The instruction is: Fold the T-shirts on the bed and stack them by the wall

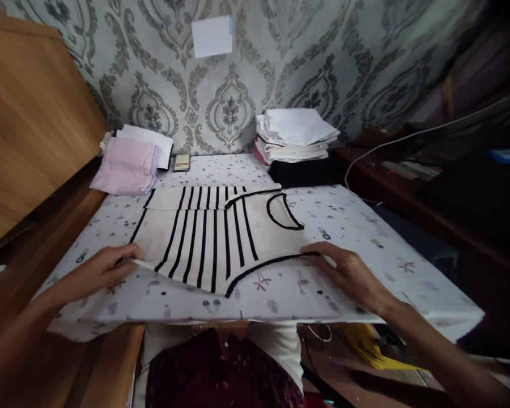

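Note:
A sleeveless white knit top (153, 238) with black stripes and black edging lies sideways on the table, its neckline to the right and its hem to the left. The far side is folded inward over the body. My left hand (113, 265) pinches the near corner of the hem, which is lifted slightly off the cloth. At the near shoulder strap, my right hand (344, 269) grips the black-edged end between thumb and fingers. The near armhole edge runs between the two hands.
A patterned white tablecloth (272, 303) covers the table. At the back left sits a pile of folded pink cloth (127, 164) beside a small framed card (181, 162). Folded white garments (297, 133) are stacked at the back right. A wooden cabinet (34, 119) borders the left; a white cable (408, 135) hangs at right.

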Tool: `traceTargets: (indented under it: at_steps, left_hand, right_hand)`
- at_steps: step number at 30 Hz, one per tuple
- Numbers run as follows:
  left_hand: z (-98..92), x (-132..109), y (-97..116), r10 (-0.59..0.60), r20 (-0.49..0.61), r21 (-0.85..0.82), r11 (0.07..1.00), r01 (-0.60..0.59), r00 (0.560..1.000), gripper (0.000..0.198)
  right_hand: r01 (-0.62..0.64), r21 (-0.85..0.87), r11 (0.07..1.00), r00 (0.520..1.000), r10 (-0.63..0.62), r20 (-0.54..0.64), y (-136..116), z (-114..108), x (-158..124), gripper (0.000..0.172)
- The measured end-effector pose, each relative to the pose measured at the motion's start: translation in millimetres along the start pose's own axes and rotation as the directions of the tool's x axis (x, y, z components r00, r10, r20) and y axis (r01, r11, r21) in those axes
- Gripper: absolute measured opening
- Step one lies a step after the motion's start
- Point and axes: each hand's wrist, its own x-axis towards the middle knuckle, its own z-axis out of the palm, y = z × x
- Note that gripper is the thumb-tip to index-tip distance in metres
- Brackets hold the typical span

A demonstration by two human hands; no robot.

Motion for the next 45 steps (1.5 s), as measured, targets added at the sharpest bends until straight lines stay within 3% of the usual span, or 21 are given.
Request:
traceTargets:
  at_steps: [3,6,9,13,17,20,22,25,28,30,33,37,45]
  left_hand:
    - [-12.2,36.2,-6.4,-0.184,-0.061,-0.322,0.934,0.155,0.981,0.039]
    - [-7.3,72.7,-18.8,-0.434,-0.189,-0.518,0.806,0.286,0.881,0.054]
    - [5.0,88.6,-33.4,-0.567,-0.18,-0.602,0.71,0.365,0.804,0.068]
    - [12.8,83.3,-46.7,-0.577,-0.168,-0.681,0.654,0.329,0.799,0.071]
    - [12.8,81.4,-48.7,-0.591,-0.18,-0.767,0.585,0.264,0.786,0.062]
    - [14.7,86.6,-48.0,-0.626,-0.228,-0.858,0.492,0.151,0.746,0.051]
    - [16.5,89.8,-47.9,-0.66,-0.231,-0.881,0.454,0.135,0.714,0.042]
    - [17.7,91.5,-45.8,-0.655,-0.196,-0.866,0.465,0.185,0.729,0.037]
    - [16.0,91.2,-40.0,-0.589,-0.166,-0.843,0.5,0.195,0.791,0.041]
    - [13.9,91.8,-36.8,-0.562,-0.151,-0.849,0.495,0.185,0.813,0.046]
    - [11.6,95.1,-37.7,-0.574,-0.176,-0.867,0.475,0.151,0.8,0.052]
    - [13.6,100.4,-45.9,-0.608,-0.223,-0.856,0.497,0.146,0.762,0.055]
    - [19.5,103.2,-53.9,-0.529,-0.333,-0.668,0.717,0.2,0.78,0.046]
  right_hand:
    - [-0.176,0.17,0.97,0.983,0.181,-0.016,8.3,-1.2,32.7,0.03]
    - [-0.35,0.216,0.911,0.932,0.363,-0.019,17.5,5.1,64.4,0.029]
    - [-0.407,0.165,0.898,0.908,0.418,-0.034,20.2,12.1,77.0,0.029]
    - [-0.403,0.141,0.904,0.91,0.412,-0.038,15.6,13.4,72.9,0.029]
    - [-0.422,0.182,0.888,0.906,0.414,0.082,16.1,6.3,66.7,0.029]
    - [-0.425,0.17,0.889,0.901,0.398,0.169,17.0,-1.2,65.6,0.028]
    - [-0.388,0.066,0.919,0.919,0.381,0.101,11.1,-2.0,71.2,0.026]
    - [-0.248,-0.076,0.966,0.968,0.249,0.012,-11.5,13.5,94.4,0.026]
    - [-0.112,-0.102,0.988,0.989,0.121,0.084,-42.1,48.3,128.9,0.029]
    - [-0.091,-0.127,0.988,0.986,0.108,0.13,-59.3,72.5,148.8,0.027]
    - [-0.109,-0.156,0.982,0.982,0.131,0.136,-72.8,93.9,163.2,0.014]
    - [-0.165,-0.072,0.984,0.968,0.175,0.178,-73.7,92.5,157.6,0.014]
    - [-0.249,0.02,0.968,0.953,0.241,0.184,-68.7,87.9,147.1,0.006]
